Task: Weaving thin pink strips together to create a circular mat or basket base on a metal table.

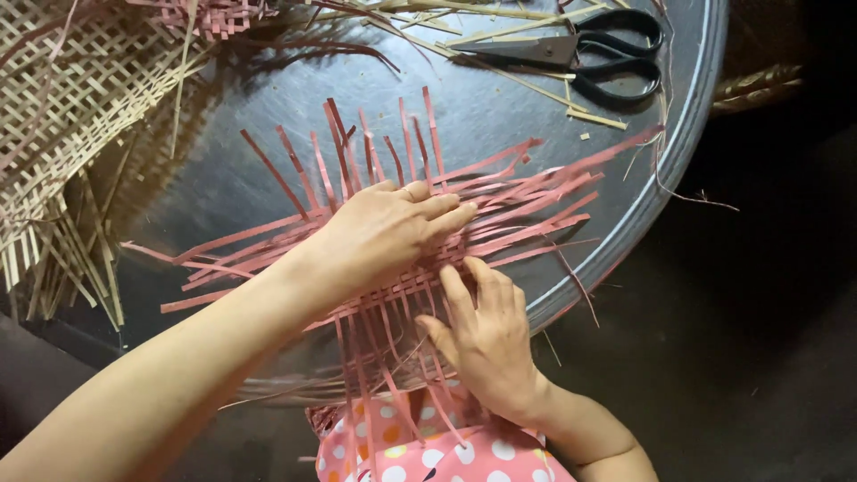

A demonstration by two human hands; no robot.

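Soft daylight, sharp focus, dark right edge

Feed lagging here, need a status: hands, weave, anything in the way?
Left hand flat on pink strip weave, pressing. Right hand fingering strips at near edge. Scissors and natural woven mat lie apart on tray.

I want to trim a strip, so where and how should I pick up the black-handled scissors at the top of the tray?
Probably best to take the scissors by the two black loop handles at their right end, reaching in from the right. The closed blades point left under loose pale strips, while the handles lie bare near the rim of the round metal tray.
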